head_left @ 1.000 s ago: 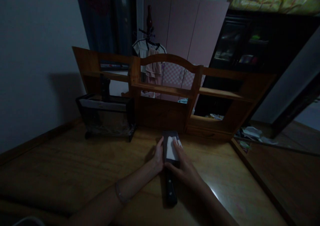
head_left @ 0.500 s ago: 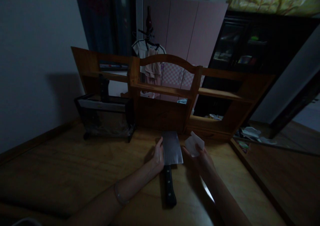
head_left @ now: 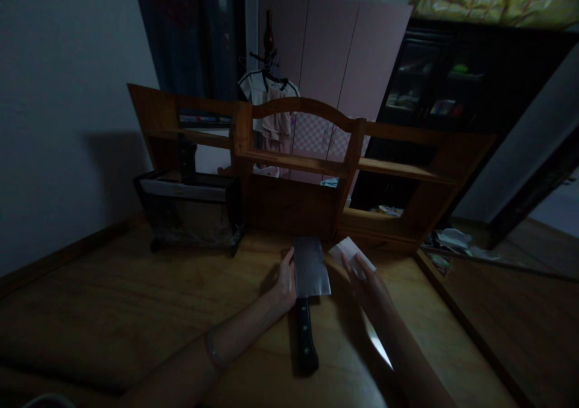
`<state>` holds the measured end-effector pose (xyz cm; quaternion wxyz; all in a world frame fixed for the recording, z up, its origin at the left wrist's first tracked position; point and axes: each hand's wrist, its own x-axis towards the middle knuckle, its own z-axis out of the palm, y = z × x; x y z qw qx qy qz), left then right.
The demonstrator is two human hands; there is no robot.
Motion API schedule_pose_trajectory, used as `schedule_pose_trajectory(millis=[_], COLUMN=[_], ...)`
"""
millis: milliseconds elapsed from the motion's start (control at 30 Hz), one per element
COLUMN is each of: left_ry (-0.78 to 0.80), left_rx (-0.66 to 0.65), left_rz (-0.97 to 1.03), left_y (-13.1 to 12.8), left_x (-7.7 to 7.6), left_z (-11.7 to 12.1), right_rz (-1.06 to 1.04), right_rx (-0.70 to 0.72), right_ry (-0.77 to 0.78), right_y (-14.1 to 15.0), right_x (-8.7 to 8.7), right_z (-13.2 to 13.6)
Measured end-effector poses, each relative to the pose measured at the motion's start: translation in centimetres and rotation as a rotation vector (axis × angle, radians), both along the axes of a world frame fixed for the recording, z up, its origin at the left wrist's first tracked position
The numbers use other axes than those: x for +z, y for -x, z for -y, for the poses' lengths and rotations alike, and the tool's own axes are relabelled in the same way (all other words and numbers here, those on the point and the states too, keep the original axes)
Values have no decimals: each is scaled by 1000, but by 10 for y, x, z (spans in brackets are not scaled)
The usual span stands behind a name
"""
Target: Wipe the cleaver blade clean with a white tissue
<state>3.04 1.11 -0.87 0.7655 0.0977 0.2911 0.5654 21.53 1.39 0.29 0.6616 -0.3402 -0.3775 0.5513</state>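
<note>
A cleaver (head_left: 312, 269) with a broad steel blade and a black riveted handle is in front of me, its handle pointing toward me. My left hand (head_left: 284, 281) grips the blade along its left side, thumb at the edge and the other fingers hidden beneath. To the right of the blade, apart from it, my right hand (head_left: 367, 281) is closed on a folded white tissue (head_left: 350, 254). Both hands are just over the wooden table (head_left: 172, 311).
At the back left stands a black-framed knife holder (head_left: 190, 215) with a dark handle sticking up. A wooden shelf rack (head_left: 294, 164) runs along the table's far edge. Beyond it are a pink wardrobe (head_left: 325, 52) and hanging clothes (head_left: 271, 100). A raised edge (head_left: 465, 323) borders the table's right side.
My right hand has turned the tissue and shifted its fingers on top of it, so the tissue now lies flatter and more slanted. My left hand and the cleaver have stayed in place.
</note>
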Motion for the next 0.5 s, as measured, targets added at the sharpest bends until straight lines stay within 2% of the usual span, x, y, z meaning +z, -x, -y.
schedule_pose_trajectory(millis=[200,367,500], left_ry=[-6,-4,1], left_rx=[-21,0,-18], left_rz=[1,-7,17], left_y=[0,0,0], left_x=[0,2,3], left_z=[0,1,2], right_rz=[-80,-54,-21], right_rx=[-7,-35,-4], right_ry=[103,150,163], right_y=[0,-3,-3], right_x=[0,-4,-7], right_z=[0,-5,-7])
